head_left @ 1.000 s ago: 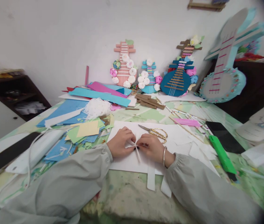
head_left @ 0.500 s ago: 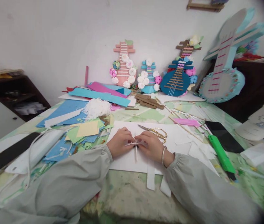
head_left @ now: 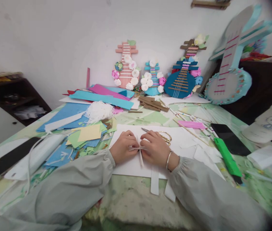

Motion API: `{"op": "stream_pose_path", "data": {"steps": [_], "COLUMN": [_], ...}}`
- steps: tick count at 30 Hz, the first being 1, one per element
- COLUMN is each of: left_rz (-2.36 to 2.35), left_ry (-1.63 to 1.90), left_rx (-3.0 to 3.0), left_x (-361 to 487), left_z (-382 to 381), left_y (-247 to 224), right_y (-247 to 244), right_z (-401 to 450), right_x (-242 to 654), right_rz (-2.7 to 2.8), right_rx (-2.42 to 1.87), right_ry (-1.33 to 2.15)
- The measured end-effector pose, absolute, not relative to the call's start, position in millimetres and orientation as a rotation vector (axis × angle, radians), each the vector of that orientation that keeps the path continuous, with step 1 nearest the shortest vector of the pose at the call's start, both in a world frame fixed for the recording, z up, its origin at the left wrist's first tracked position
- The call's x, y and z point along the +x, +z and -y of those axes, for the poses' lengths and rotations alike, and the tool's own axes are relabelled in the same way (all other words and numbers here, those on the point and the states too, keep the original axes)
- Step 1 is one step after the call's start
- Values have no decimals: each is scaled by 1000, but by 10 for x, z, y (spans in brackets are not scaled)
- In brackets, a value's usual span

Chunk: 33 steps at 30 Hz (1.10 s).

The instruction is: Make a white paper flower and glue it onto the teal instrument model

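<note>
My left hand (head_left: 123, 147) and my right hand (head_left: 154, 148) meet over white paper sheets (head_left: 123, 170) at the middle of the table. Between their fingertips is a small piece of white paper strips (head_left: 141, 158) that cross, one strip pointing toward me. Both hands are closed on it, the fingers curled; the fingertips partly hide the crossing. Just behind my right hand lie gold-handled scissors (head_left: 166, 138), their blades partly covered by the fingers. A white paper strip (head_left: 154, 183) hangs past the sheet's near edge below my right wrist.
Paper scraps (head_left: 90, 133) and a white string bundle (head_left: 99, 111) lie left. A green cutter (head_left: 227, 157), a dark phone (head_left: 229, 138) and a pale bottle (head_left: 269, 122) are right. Decorated paper lutes (head_left: 180, 84) lean on the back wall; a power strip (head_left: 39, 155) lies at left.
The fingers have shifted slightly around the crossed white strips, and the near strip now slants a little to the right. My right hand covers more of the scissors. The view has moved slightly.
</note>
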<state>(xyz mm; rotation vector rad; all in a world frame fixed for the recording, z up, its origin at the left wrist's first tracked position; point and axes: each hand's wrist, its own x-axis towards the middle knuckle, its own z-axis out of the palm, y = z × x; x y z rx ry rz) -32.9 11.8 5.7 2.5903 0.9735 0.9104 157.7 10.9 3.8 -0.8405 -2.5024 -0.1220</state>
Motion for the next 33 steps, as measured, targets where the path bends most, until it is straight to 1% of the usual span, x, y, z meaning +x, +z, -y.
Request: {"op": "stream_pose_path", "data": {"steps": [10, 14, 17, 21, 29, 33], "left_rz": [-957, -960, -976, -953, -866, -913], "left_ry": [938, 932, 926, 891, 860, 869], "left_rx": [2581, 2573, 2567, 2546, 2534, 2528], "left_x": [-295, -321, -348, -378, -398, -373], "left_z": [-89, -117, -145, -182, -205, -179], "left_y": [33, 23, 3, -28, -31, -14], "right_y": [111, 124, 119, 102, 62, 31], "right_z": [-53, -69, -126, -185, -172, -149], "right_x": [1576, 1618, 1668, 1699, 1672, 1633], "right_rz": [2519, 2462, 2399, 2417, 2508, 2478], "right_rx": [-815, -797, -860, -927, -841, -909], "right_ry": [5, 160, 288, 365, 396, 277]}}
